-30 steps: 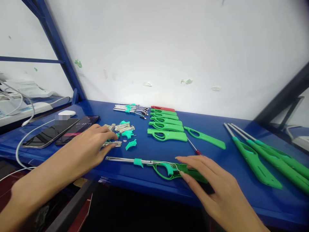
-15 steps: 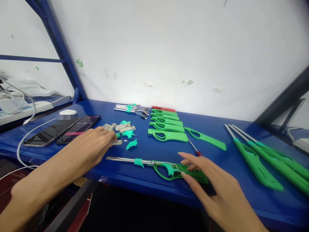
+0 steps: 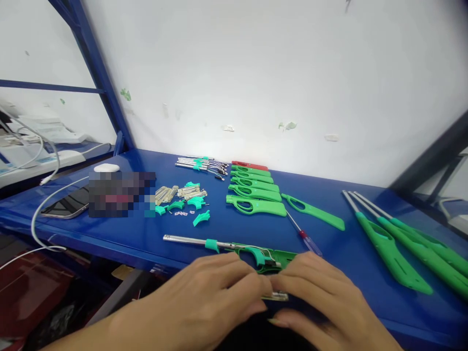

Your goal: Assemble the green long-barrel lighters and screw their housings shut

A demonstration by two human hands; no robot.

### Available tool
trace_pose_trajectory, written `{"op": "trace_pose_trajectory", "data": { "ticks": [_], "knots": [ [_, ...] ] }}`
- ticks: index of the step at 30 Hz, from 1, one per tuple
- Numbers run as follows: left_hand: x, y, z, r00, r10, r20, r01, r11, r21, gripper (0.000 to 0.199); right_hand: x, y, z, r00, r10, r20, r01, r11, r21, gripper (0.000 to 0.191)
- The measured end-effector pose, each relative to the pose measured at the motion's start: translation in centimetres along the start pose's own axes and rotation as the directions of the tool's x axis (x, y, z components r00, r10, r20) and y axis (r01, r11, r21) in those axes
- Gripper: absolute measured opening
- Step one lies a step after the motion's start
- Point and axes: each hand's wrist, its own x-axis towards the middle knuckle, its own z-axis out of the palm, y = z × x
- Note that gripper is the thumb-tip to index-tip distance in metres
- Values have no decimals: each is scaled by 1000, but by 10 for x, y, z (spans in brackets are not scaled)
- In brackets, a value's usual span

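Just off the table's front edge, my left hand point(image 3: 215, 292) pinches a small clear gas tank point(image 3: 280, 296) like those on the table. My right hand point(image 3: 325, 292) is beside it, its curled fingers meeting the left fingertips and its thumb held apart below the tank's free end. Directly beyond both hands lies an open green lighter half-shell point(image 3: 281, 256), partly hidden by them. In it sit a metal tube point(image 3: 186, 240) with a teal collar, a teal trigger point(image 3: 258, 256) and a thin wire.
Clear tanks point(image 3: 190, 191) and loose teal triggers point(image 3: 202, 218) lie left of centre. Behind are metal tubes with wires point(image 3: 197, 163). Green half-shells point(image 3: 259, 205), one red shell point(image 3: 250, 165), a screwdriver point(image 3: 303, 235) and assembled lighters point(image 3: 395, 253) extend rightward. Phones point(image 3: 68, 202) are at left.
My left hand has come from the pile of tanks to the front edge, bringing one tank. My right hand has shifted from the half-shell toward my left hand.
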Motion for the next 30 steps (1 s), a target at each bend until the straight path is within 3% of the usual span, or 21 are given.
{"op": "trace_pose_trajectory", "data": {
  "ticks": [3,7,10,13,16,18,30],
  "knots": [
    [5,3,11,999,-5,33,7,998,-68,31,0,0,1,999,-6,42,4,999,51,16],
    [0,-9,3,988,-106,-116,97,993,-73,27,-5,0,3,996,70,-52,-69,997,25,13],
    [-12,-40,-18,928,-261,-267,273,962,8,26,-8,0,3,977,171,-126,-170,985,16,13],
    [-27,-84,-38,848,-399,-350,473,866,159,32,-8,0,3,961,229,-152,-227,973,27,11],
    [-38,-116,-47,792,-527,-309,603,755,258,36,-7,0,2,953,255,-164,-253,967,32,8],
    [-39,-124,-45,777,-563,-282,627,734,262,39,-6,0,2,951,259,-168,-256,966,41,7],
    [-21,-122,-29,777,-610,-156,628,739,244,37,-6,2,3,956,247,-159,-242,969,46,9]
  ]
}}
